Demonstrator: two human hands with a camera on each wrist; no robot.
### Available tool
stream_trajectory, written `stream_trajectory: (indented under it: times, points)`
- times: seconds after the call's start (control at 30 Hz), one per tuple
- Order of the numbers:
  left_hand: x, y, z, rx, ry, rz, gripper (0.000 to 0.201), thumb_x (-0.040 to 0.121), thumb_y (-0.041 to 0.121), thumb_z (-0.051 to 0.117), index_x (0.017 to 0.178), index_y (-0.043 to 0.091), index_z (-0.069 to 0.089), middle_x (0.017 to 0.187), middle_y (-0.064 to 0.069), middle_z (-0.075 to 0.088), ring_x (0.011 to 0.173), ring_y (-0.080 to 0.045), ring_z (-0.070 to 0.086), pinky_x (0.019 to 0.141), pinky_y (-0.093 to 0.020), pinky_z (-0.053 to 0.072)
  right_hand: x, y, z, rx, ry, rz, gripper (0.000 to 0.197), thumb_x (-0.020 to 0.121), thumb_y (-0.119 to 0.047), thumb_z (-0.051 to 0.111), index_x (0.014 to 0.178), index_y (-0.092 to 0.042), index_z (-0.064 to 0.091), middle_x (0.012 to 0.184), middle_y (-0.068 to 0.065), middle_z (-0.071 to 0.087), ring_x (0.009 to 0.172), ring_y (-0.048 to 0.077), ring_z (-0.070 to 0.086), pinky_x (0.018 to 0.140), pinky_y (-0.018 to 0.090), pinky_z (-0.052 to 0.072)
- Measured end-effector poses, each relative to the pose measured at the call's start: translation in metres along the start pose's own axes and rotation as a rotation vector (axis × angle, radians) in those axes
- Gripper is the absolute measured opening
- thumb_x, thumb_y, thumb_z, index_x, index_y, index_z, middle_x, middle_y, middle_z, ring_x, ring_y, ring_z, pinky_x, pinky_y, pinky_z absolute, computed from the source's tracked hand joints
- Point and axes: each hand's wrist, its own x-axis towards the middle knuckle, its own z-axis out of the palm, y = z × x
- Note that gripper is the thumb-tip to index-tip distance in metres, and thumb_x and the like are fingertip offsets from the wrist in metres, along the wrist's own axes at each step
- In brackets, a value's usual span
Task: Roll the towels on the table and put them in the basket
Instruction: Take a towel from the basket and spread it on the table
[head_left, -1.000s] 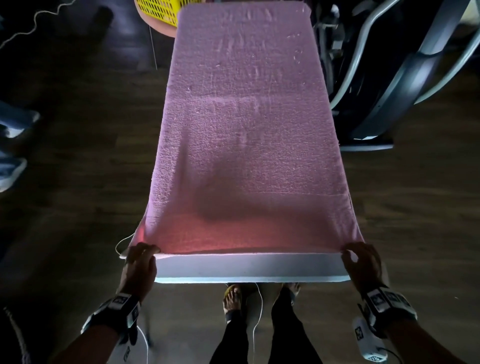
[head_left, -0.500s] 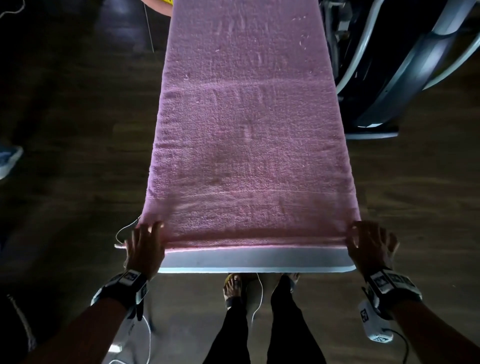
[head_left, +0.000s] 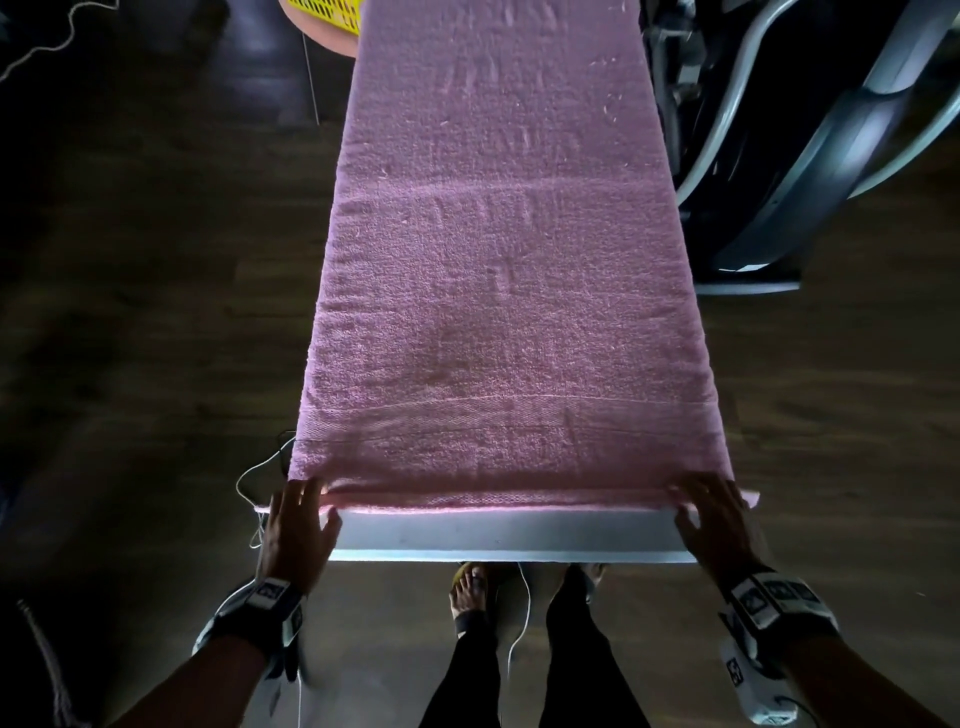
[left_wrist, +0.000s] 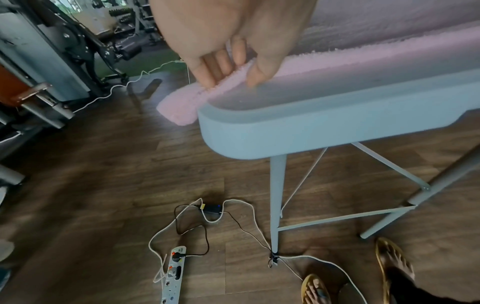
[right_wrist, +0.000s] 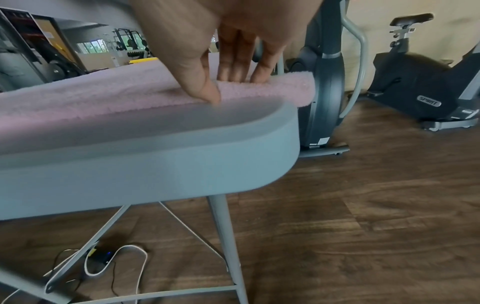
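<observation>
A long pink towel (head_left: 498, 286) lies flat along the narrow white table (head_left: 493, 535), and its near edge is turned over into a thin roll. My left hand (head_left: 306, 506) pinches the roll's left end, fingers on the far side and thumb on the near side (left_wrist: 231, 78). My right hand (head_left: 696, 499) holds the right end the same way, with its fingers (right_wrist: 239, 74) on top and the thumb against the near side. The towel's ends (left_wrist: 176, 111) overhang the table's (left_wrist: 337, 123) corners. A yellow basket (head_left: 330, 13) shows at the far left end.
Exercise machines (head_left: 831, 156) stand close to the table's right side, and an exercise bike (right_wrist: 415, 72) stands further off. A power strip (left_wrist: 174, 271) and loose cables (left_wrist: 233, 222) lie on the wooden floor by the table leg. My sandalled feet (head_left: 467, 592) are under the near edge.
Both hands moved forward from the table's near corners onto the top. The towel's hanging near edge has been turned over into a thin roll.
</observation>
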Motion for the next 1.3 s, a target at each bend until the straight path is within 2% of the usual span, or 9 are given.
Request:
stream_trajectory:
  times: [0.1, 0.23, 0.47, 0.63, 0.73, 0.83, 1.0, 1.13, 1.3]
  points:
    - [0.001, -0.003, 0.001, 0.0, 0.014, -0.145, 0.038, 0.069, -0.001, 0.071, 0.103, 0.007, 0.058, 0.098, -0.019, 0.058, 0.09, -0.042, 0.054, 0.066, -0.051, 0.051, 0.006, 0.005, -0.001, 0.039, 0.03, 0.032, 0.036, 0.073, -0.02, 0.043, 0.095, -0.014, 0.07, 0.097, 0.007, 0.064, 0.087, 0.031, 0.058, 0.069, 0.043, 0.053]
    - [0.005, -0.007, 0.001, -0.101, 0.111, -0.201, 0.03, 0.07, -0.012, 0.067, 0.095, 0.003, 0.068, 0.093, -0.02, 0.067, 0.084, -0.042, 0.06, 0.07, -0.05, 0.05, 0.014, 0.004, -0.01, 0.114, 0.087, 0.171, 0.024, 0.068, -0.009, 0.052, 0.08, -0.007, 0.072, 0.086, 0.014, 0.069, 0.08, 0.037, 0.063, 0.076, 0.041, 0.048]
    - [-0.009, -0.022, -0.004, -0.052, 0.139, -0.107, 0.037, 0.078, 0.028, 0.037, 0.085, 0.013, 0.07, 0.086, -0.009, 0.068, 0.084, -0.035, 0.058, 0.074, -0.049, 0.043, -0.003, 0.004, -0.025, -0.001, 0.088, 0.155, 0.016, 0.073, -0.019, 0.056, 0.072, -0.019, 0.072, 0.077, 0.002, 0.071, 0.078, 0.03, 0.063, 0.079, 0.04, 0.038]
    - [0.0, -0.022, -0.013, 0.152, 0.027, -0.055, 0.031, 0.079, 0.03, 0.034, 0.073, 0.016, 0.061, 0.066, -0.006, 0.06, 0.07, -0.033, 0.061, 0.071, -0.047, 0.038, -0.003, 0.001, -0.023, -0.14, -0.053, 0.183, 0.034, 0.082, -0.034, 0.029, 0.076, -0.03, 0.062, 0.076, -0.005, 0.064, 0.084, 0.025, 0.058, 0.081, 0.038, 0.025]
    - [0.008, -0.021, -0.007, 0.191, -0.005, -0.106, 0.029, 0.082, 0.027, 0.055, 0.106, 0.013, 0.062, 0.092, -0.014, 0.064, 0.088, -0.039, 0.06, 0.076, -0.06, 0.042, 0.0, -0.001, -0.022, -0.171, -0.071, 0.337, 0.022, 0.095, -0.034, 0.039, 0.103, -0.033, 0.06, 0.103, 0.0, 0.06, 0.1, 0.027, 0.052, 0.091, 0.043, 0.027]
    - [0.006, -0.013, -0.006, 0.136, 0.077, -0.17, 0.042, 0.078, 0.015, 0.063, 0.119, 0.012, 0.054, 0.103, -0.016, 0.056, 0.098, -0.04, 0.051, 0.076, -0.063, 0.039, -0.002, -0.003, -0.023, -0.136, -0.006, 0.363, 0.017, 0.092, -0.023, 0.053, 0.104, -0.031, 0.062, 0.115, 0.004, 0.054, 0.104, 0.03, 0.046, 0.092, 0.047, 0.03]
    - [-0.016, 0.0, 0.013, -0.033, 0.126, 0.18, 0.042, 0.077, 0.025, 0.042, 0.112, 0.006, 0.056, 0.106, -0.022, 0.059, 0.095, -0.04, 0.054, 0.074, -0.053, 0.053, -0.016, -0.003, -0.007, -0.027, 0.049, 0.02, 0.035, 0.073, -0.029, 0.042, 0.096, -0.017, 0.064, 0.105, 0.006, 0.059, 0.091, 0.032, 0.053, 0.078, 0.044, 0.043]
    - [-0.017, 0.003, 0.012, -0.075, 0.06, 0.108, 0.043, 0.079, 0.025, 0.043, 0.106, 0.002, 0.068, 0.105, -0.019, 0.064, 0.096, -0.038, 0.059, 0.078, -0.044, 0.053, -0.013, 0.009, 0.001, 0.049, 0.053, 0.038, 0.035, 0.078, -0.027, 0.044, 0.101, -0.011, 0.066, 0.106, 0.012, 0.061, 0.093, 0.035, 0.057, 0.082, 0.042, 0.044]
    - [-0.009, 0.008, -0.003, -0.056, 0.043, 0.089, 0.038, 0.075, 0.024, 0.041, 0.085, 0.008, 0.074, 0.083, -0.013, 0.07, 0.069, -0.031, 0.068, 0.056, -0.038, 0.056, -0.005, 0.003, -0.007, 0.035, 0.079, 0.079, 0.037, 0.075, -0.026, 0.041, 0.087, -0.013, 0.074, 0.09, 0.009, 0.071, 0.081, 0.035, 0.064, 0.081, 0.038, 0.039]
